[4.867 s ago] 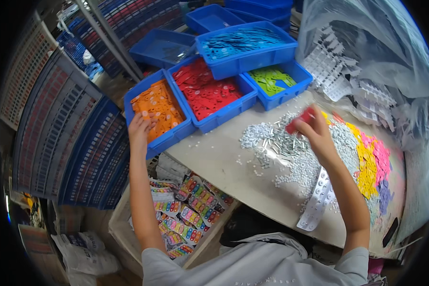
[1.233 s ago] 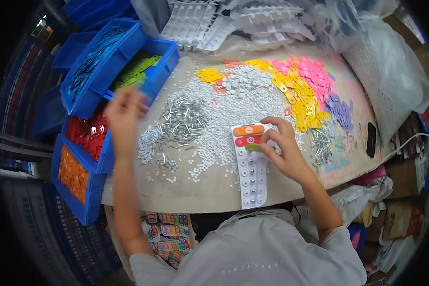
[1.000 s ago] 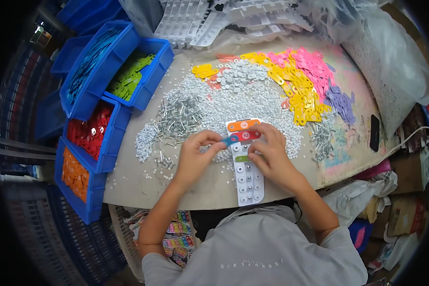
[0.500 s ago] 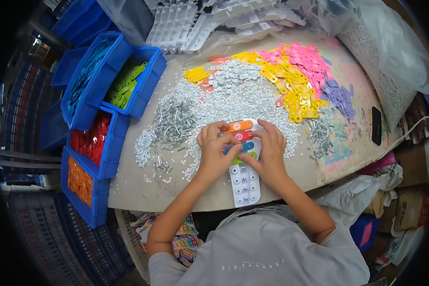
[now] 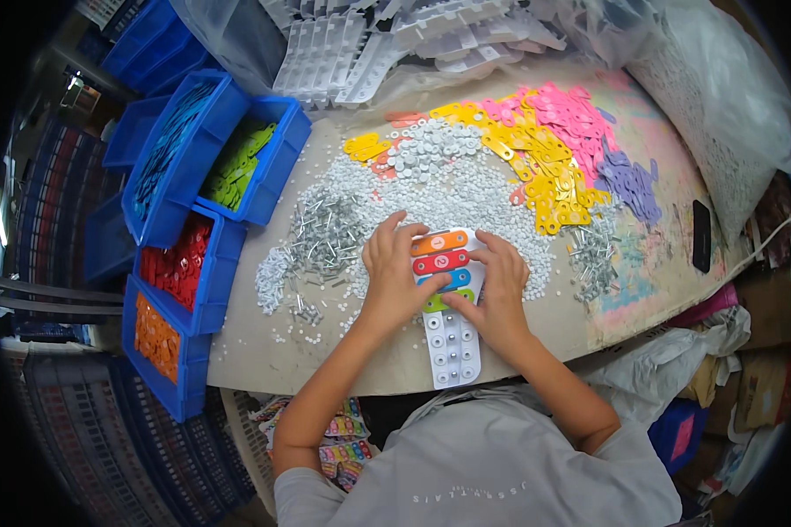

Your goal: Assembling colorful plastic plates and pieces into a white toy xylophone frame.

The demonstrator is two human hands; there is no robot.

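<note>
On the table in front of me lies a long white plastic moulded strip [image 5: 453,355], its near part showing rows of round studs. Across its far part sit an orange tab [image 5: 453,241], a red tab [image 5: 449,261], a blue tab [image 5: 458,278] and a green tab [image 5: 436,304], one below another. My left hand [image 5: 392,270] is open at the strip's left side, fingers apart, its thumb on the blue tab's left end. From the right side, my right hand [image 5: 498,285] has its thumb on the green tab and its index fingertip by the red tab's end; its fingers are spread.
White beads [image 5: 448,193] and metal pins [image 5: 330,227] spread beyond my hands. Yellow tabs [image 5: 549,171], pink tabs [image 5: 567,119] and purple tabs [image 5: 633,184] lie farther right, near a black phone [image 5: 701,235]. Blue bins [image 5: 200,332] of coloured tabs stand at left; white mouldings [image 5: 325,57] are piled behind.
My left fingers have spread and drawn back leftward, uncovering more of the orange, red and blue tabs. The right hand stays beside the strip. The whole view has shifted slightly.
</note>
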